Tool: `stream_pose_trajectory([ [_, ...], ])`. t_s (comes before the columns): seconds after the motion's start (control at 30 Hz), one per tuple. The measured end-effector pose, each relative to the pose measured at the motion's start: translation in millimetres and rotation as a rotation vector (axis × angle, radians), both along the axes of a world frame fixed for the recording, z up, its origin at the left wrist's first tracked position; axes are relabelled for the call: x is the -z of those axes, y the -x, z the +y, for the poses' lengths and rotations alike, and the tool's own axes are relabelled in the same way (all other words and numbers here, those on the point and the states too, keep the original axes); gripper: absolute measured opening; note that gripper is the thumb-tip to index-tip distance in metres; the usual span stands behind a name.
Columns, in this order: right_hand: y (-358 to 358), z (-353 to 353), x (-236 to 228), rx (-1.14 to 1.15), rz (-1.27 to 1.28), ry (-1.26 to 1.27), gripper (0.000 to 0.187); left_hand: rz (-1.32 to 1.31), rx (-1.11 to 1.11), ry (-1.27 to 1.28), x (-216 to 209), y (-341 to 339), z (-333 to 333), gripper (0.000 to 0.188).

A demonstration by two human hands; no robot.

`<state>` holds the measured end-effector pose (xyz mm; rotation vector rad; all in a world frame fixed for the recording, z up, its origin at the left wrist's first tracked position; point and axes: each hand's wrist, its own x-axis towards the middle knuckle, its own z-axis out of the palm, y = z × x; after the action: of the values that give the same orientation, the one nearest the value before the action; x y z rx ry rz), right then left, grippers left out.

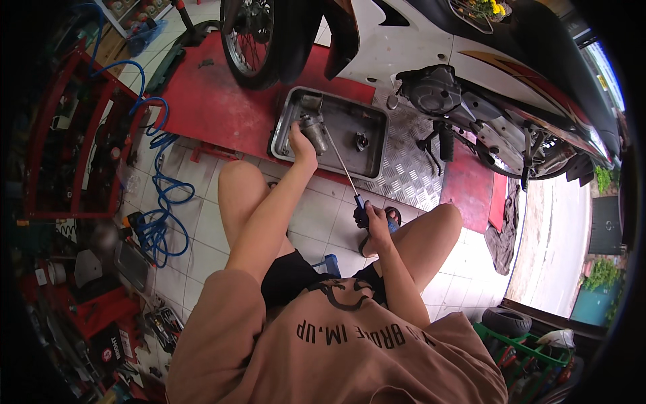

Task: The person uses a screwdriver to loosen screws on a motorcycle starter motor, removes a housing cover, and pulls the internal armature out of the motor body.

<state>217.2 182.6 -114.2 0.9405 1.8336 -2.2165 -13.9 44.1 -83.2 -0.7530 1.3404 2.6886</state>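
My left hand [302,144] is wrapped round a grey metal cylinder-shaped part [315,137], held tilted over a metal tray [386,138]. In my right hand [377,221], near my right knee, is a long screwdriver [343,161] with a blue and black handle. Its thin shaft slants up and left to the metal part; whether the tip touches it is too small to tell. A small dark part [362,141] lies in the tray's right half. Another metal piece [311,101] is at the tray's far left, partly covered by the part I hold.
The tray rests on a red lift platform [215,108] beside a diamond-pattern metal plate [407,176]. A white motorbike [417,47] stands beyond. A coiled blue hose [158,232] and red tool rack [87,148] are at left. A green crate [515,350] sits at lower right.
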Motion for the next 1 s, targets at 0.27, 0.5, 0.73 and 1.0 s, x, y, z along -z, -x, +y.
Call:
stream_pose_trajectory([
  [0.27, -1.4, 7.5, 2.0, -0.068, 0.114, 0.061, 0.022, 0.005, 0.007, -0.023, -1.1, -0.6, 0.4, 0.033],
  [0.5, -1.1, -6.0, -7.3, -0.059, 0.166, -0.103, 0.031, -0.014, 0.055, -0.054, 8.0, 1.7, -1.6, 0.032],
  [0.73, -0.9, -10.3, -9.9, 0.013, 0.123, 0.05, 0.022, -0.017, 0.022, -0.035, -5.6, -5.3, -0.2, 0.032],
  [1.0, 4.0, -9.0, -18.7, 0.03, -0.011, 0.161, 0.034, -0.013, 0.067, -0.08, 2.5, -3.3, -2.5, 0.034],
])
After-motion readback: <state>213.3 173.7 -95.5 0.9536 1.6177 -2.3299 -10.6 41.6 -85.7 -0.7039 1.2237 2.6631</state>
